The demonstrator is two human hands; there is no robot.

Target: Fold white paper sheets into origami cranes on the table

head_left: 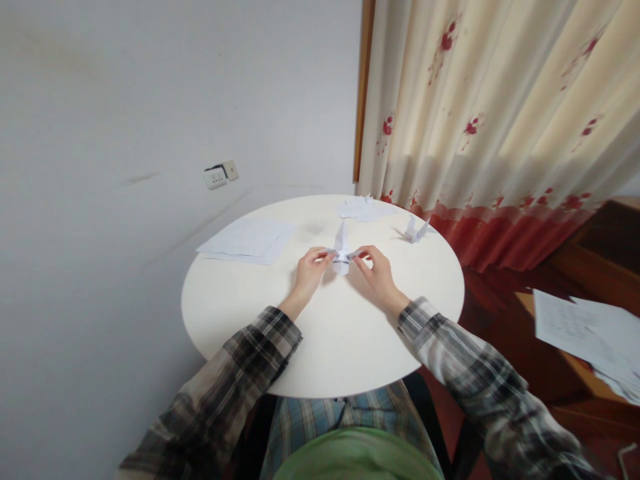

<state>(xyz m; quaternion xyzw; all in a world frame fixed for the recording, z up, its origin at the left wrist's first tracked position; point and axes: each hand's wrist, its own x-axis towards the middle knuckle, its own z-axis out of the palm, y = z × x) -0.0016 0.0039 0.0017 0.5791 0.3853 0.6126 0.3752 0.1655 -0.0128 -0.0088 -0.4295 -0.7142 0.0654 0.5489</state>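
Between my two hands is a white folded-paper crane (341, 243), held just over the round white table (345, 347). A tall pointed flap rises at its far side, and a shorter part faces me. My left hand (311, 269) pinches the wing on the left between thumb and fingers. On the other side, my right hand (374, 267) pinches the right wing in the same way. Another white paper crane (416, 230) stands on the table beyond my right hand, apart from it.
Flat sheets of white paper (250, 239) lie at the table's left. More paper (365, 209) with small crumpled or folded pieces lies at the far edge. A wall with a socket (215, 177) borders the left, a flowered curtain (475, 133) the back right. Written sheets (585, 333) rest on wooden furniture at right.
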